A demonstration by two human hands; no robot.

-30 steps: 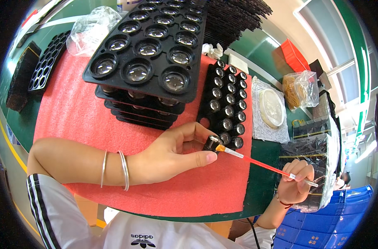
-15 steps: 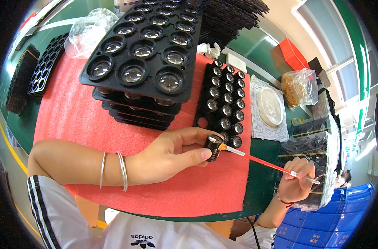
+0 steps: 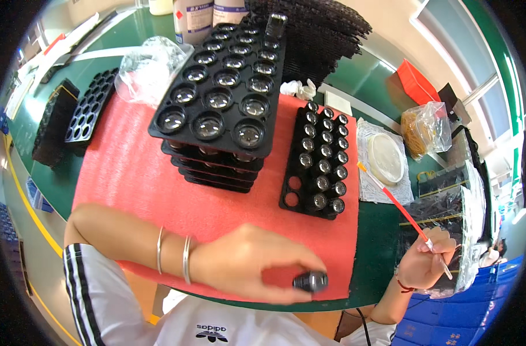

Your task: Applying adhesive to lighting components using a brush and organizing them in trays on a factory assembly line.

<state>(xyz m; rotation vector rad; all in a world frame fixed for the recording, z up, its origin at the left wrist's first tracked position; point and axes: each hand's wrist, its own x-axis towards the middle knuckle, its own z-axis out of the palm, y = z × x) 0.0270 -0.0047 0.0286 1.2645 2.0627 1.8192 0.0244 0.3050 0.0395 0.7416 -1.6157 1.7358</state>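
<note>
My left hand point(image 3: 251, 262), a little blurred, is closed on a small black lens barrel point(image 3: 311, 281) near the front edge of the pink foam mat point(image 3: 159, 196). The barrel lies on its side between thumb and fingers. At the right, my right hand point(image 3: 429, 259) grips a thin brush point(image 3: 402, 211) with a red handle. Its yellowish tip points up and left, beside a round pale dish point(image 3: 385, 164) on a cloth. A narrow black tray point(image 3: 306, 211) holds rows of glass-topped barrels. Two holes at its near left show pink mat.
Stacked black trays point(image 3: 182, 137) of larger lenses stand on the mat, with a single barrel point(image 3: 276, 26) on top. Behind are bottles point(image 3: 194, 20) and piled black trays point(image 3: 320, 40). A plastic bag point(image 3: 153, 69) lies left; rubber bands in a bag point(image 3: 427, 132) and a red bin point(image 3: 417, 82) sit right.
My left hand has moved toward the mat's front edge with the barrel, which is now tilted over. The brush tip has come away from the barrel and swung up over the dish cloth.
</note>
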